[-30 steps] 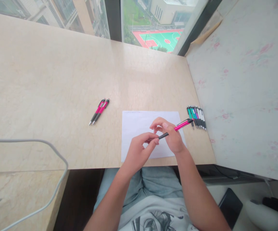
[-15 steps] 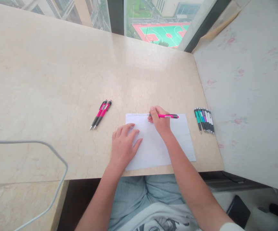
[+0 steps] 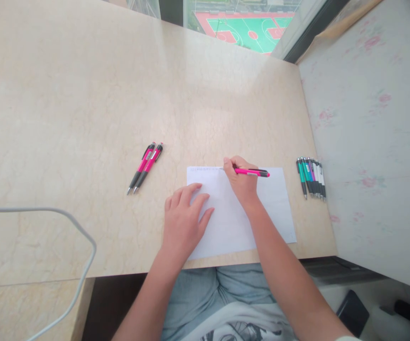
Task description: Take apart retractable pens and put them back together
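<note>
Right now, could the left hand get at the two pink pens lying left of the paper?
Probably yes: the left hand rests flat on the paper, holding nothing, and only bare tabletop lies between it and the two pink pens.

arms: bare | trousers (image 3: 205, 293): light blue | shirt (image 3: 236, 327): white, black drawing

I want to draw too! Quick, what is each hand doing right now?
Left hand: open, fingers spread flat on the white paper.
Right hand: closed around the pink pen, tip at the paper's top edge.

pink pen (image 3: 251, 172) — level, tip at white paper's (image 3: 276, 208) top edge
</note>
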Tool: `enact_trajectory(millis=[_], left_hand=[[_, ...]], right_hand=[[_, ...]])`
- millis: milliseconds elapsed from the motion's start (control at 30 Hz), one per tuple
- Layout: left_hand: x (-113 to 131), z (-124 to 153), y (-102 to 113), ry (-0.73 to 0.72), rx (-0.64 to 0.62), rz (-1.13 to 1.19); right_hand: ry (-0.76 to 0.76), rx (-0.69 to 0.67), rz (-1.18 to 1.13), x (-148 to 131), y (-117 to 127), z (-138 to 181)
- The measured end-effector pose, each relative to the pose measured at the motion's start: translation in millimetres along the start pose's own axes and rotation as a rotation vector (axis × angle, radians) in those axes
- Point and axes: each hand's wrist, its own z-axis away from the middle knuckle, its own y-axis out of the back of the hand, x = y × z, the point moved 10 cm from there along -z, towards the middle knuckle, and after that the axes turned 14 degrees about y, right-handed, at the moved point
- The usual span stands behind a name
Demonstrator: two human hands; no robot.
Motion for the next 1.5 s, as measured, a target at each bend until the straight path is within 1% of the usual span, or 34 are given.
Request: enact_trajectory(millis=[167,300,500,667,800,1000,1167,1333,1400,1500], left_hand=[[1,0,1,-0.005,0.015,-0.024],[2,1,2,-0.015,0.025,-0.029],[3,1,3,-0.021,0.035,-0.030],[2,2,2,-0.024,0.033,-0.032],[1,2,2,-0.018,0.029,-0.033],[2,1,2,-0.018,0.025,-0.034],[2,1,2,-0.018,0.025,-0.032],[2,1,2,-0.016,0.017,-0.026],[3,1,2,-0.021,0.019,-0.028],[2,1,2,-0.030,0.037,-0.018]], right_hand=[[0.009,-0.013,0.034,0,-1,-1],[-0.020,0.015,0.035,3,2,1],[0.021,0.020,0.064,0,0,1],[0.015,0.021,0.050,1,0,1],[-0.031,0.066,-0.007,7,5,3],[-0.016,0.078,0.003,6,6,3],[-0.057,0.107,-0.095,10,9,3],[-0.160,0.118,-0.332,18,14,3],[-0.202,0.124,-0.428,20,19,7],[-0.267,0.158,-0.535,20,34,20]])
